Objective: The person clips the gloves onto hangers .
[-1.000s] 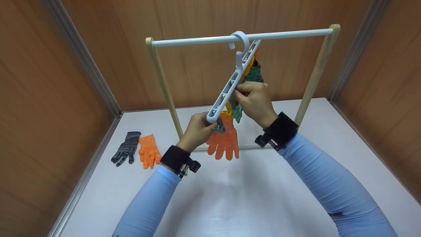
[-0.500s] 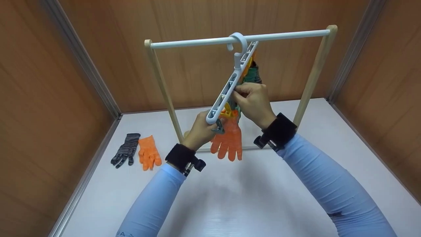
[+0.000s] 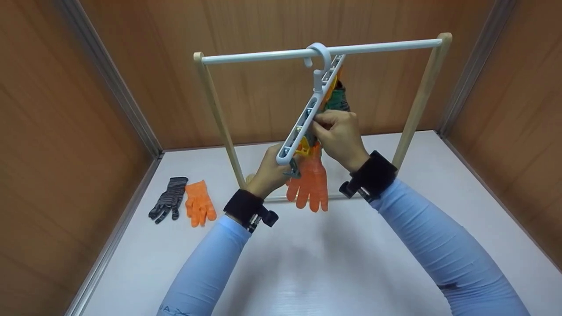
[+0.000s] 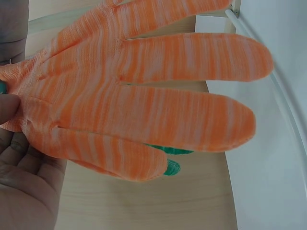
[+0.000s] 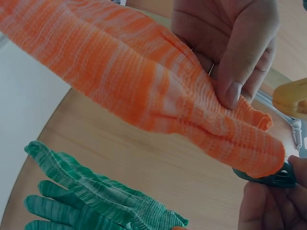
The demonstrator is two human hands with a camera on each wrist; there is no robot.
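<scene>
From the head camera, my left hand grips the low end of the white clip hanger, hooked on the rail, while my right hand pinches higher along it; the hanging orange glove dangles between them, fingers down, nearer the left. On the tabletop lie two more gloves, one grey, one orange. The left wrist view shows one orange glove; the right wrist view adds one green glove.
</scene>
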